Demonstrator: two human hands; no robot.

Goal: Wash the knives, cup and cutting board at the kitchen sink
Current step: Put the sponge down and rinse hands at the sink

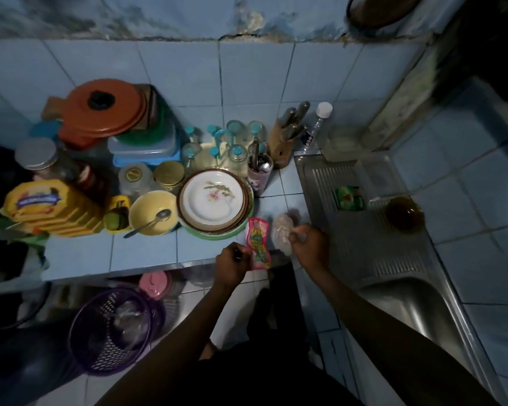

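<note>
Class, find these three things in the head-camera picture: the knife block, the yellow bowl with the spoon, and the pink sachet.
knife block (282, 143), head view, on its wooden front face.
yellow bowl (143, 213), head view, on its inner wall left of the spoon.
pink sachet (257, 243), head view, on its printed middle.

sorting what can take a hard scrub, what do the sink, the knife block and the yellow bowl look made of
Sink: stainless steel, brushed and shiny, with pressed drainer ribs.
Knife block: pale wood, matt, with grey metal-looking handles sticking out.
Yellow bowl: smooth and glossy, plastic or melamine perhaps; ceramic cannot be ruled out.
</note>
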